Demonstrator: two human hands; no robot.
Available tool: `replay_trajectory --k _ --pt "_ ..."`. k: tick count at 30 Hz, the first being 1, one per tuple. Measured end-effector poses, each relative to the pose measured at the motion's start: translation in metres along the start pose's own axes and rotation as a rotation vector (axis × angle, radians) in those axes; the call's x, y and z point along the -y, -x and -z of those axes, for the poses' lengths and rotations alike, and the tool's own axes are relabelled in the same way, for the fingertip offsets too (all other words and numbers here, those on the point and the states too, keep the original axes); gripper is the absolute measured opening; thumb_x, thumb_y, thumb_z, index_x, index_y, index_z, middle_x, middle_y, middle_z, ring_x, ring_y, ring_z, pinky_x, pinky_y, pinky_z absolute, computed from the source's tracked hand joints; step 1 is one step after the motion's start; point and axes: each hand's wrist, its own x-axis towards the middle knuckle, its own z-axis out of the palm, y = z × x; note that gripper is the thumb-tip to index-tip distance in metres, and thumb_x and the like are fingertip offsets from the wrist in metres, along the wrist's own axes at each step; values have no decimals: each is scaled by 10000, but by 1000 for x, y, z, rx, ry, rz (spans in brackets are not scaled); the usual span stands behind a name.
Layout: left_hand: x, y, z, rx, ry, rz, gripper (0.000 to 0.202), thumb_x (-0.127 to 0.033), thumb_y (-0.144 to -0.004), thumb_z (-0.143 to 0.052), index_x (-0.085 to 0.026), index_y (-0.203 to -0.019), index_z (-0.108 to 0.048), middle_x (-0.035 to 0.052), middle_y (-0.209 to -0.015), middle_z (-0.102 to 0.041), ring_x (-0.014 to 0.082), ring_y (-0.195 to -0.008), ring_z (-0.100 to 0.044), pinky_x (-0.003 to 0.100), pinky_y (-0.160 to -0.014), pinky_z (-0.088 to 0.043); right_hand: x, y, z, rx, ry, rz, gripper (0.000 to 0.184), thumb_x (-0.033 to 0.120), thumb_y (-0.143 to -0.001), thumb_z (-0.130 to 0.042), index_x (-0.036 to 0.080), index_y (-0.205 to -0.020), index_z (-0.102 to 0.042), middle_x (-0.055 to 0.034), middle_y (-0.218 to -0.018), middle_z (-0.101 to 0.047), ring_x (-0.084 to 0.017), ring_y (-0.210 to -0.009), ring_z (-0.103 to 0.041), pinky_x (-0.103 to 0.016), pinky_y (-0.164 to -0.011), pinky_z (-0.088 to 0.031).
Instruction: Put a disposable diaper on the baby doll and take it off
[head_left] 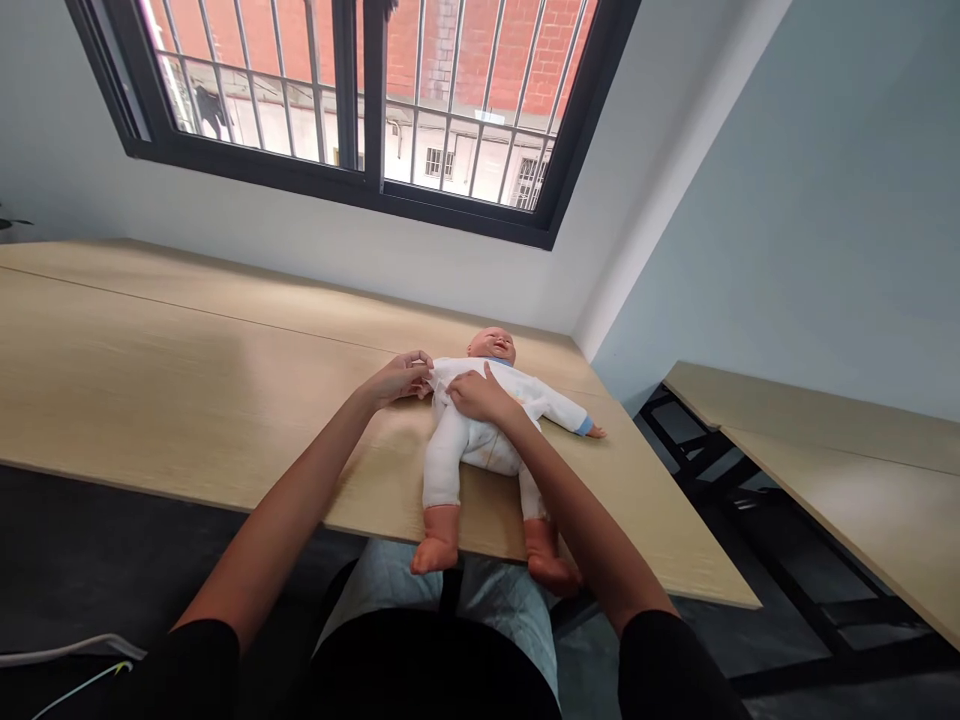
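A baby doll (489, 462) in a white outfit with blue collar and cuff lies on its back on the wooden table (187, 400). Its head (491, 343) points toward the window, and its bare feet (436, 538) reach past the near edge. At the doll's arm on the left side, my left hand (401, 380) is closed with its fingertips on the white sleeve; the doll's hand there is mostly hidden. Across the doll's front rests my right hand (478, 394), fingers curled onto the white cloth at its side, thumb raised. The other doll arm (566, 408) stretches out to the right.
Behind the table is a wall with a dark-framed barred window (360, 180). To the right, across a gap, stands a second table (825, 450) on black metal legs. A white cable (67, 652) runs at the lower left.
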Motion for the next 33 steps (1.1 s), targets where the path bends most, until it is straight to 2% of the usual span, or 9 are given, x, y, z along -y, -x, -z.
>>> replay_trajectory --k 4,8,10,12,15,17,20,24,33 --pt "5 -2 -6 16 28 -18 355 -312 -672 -783 -191 -825 -487 -53 -631 -558 77 -502 -526 220 -546 -436 3 -6 -11 -12 51 -15 339 180 -970 -390 123 -1032 -718 -172 -1336 -570 -334 -1347 -390 -658 -1138 -101" --pt "8 -5 -11 2 29 -54 382 -355 -660 -797 -189 -818 -491 -47 -654 -562 67 -501 -498 206 -516 -399 -8 4 3 -119 -10 -5 268 201 -926 -499 181 -1081 -716 -135 -1421 -502 -317 -1396 -332 -653 -1146 -82" --pt "8 -5 -15 -1 17 -74 382 -348 -658 -804 -186 -837 -508 -45 -667 -563 68 -526 -499 198 -517 -380 -20 17 9 -175 -118 -9 291 291 -909 -571 229 -1171 -682 -104 -1427 -501 -304 -1393 -345 -647 -1152 -79" --pt "7 -5 -20 6 4 -96 378 -340 -662 -806 -186 -853 -519 -45 -682 -562 73 -568 -513 194 -534 -372 -30 32 11 -188 -208 -39 418 436 -893 -608 247 -1265 -630 -97 -1456 -471 -313 -1402 -335 -642 -1158 -63" --pt "5 -3 -29 34 -19 -125 357 -338 -678 -792 -189 -841 -511 -52 -699 -553 70 -598 -508 197 -564 -370 -36 45 1 -95 -291 -101 664 608 -891 -545 227 -1431 -478 -106 -1532 -367 -332 -1435 -275 -658 -1151 -52" --pt "4 -1 -35 57 -52 -138 336 -326 -693 -779 -189 -816 -498 -57 -686 -540 68 -589 -488 202 -572 -367 -34 46 -8 -28 -309 -126 764 667 -897 -484 211 -1499 -370 -94 -1569 -290 -328 -1463 -206 -659 -1150 -42" --pt "5 0 -44 85 -113 -158 323 -326 -711 -755 -189 -797 -475 -50 -692 -539 75 -597 -481 210 -579 -366 -26 42 -18 -16 -278 -162 848 708 -878 -476 195 -1530 -299 -73 -1594 -215 -321 -1485 -122 -641 -1157 7" --pt "9 -1 -57 96 -202 -187 321 -375 -736 -717 -196 -799 -459 -52 -680 -516 84 -579 -464 218 -550 -349 -22 39 -22 -45 -259 -174 866 711 -868 -491 182 -1528 -302 -70 -1601 -190 -319 -1488 -107 -626 -1164 6" --pt "21 -3 -75 23 -439 -279 320 -390 -738 -724 -200 -801 -475 -42 -704 -500 113 -629 -431 247 -592 -380 -22 39 -26 -111 -294 -178 682 449 -868 -633 186 -1462 -425 -80 -1571 -288 -326 -1473 -179 -624 -1173 -44"
